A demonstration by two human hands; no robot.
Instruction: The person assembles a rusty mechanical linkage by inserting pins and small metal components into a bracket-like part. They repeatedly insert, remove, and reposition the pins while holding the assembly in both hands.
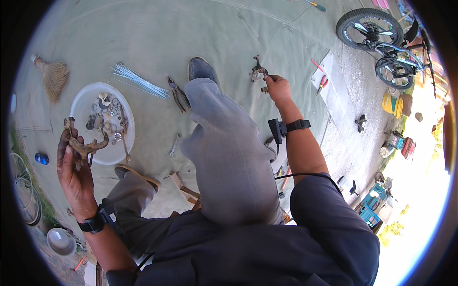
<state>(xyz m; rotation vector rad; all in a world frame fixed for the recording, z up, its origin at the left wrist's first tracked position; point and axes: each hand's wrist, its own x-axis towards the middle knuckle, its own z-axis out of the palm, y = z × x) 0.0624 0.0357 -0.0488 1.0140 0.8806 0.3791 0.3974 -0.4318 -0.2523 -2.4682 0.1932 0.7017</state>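
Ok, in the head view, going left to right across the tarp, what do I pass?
Broom → left hand gripping a rusty brake arm → white bowl of small parts → bundle of spokes → pliers → right hand holding another brake part → red-handled cutters → bicycle.

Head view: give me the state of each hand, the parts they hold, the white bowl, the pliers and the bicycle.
left hand: raised, closed on a rusty brake arm
right hand: extended, gripping a second brake part
white bowl: upright on the ground, holding small washers and nuts
pliers: lying flat, untouched
bicycle: lying on its side, apart
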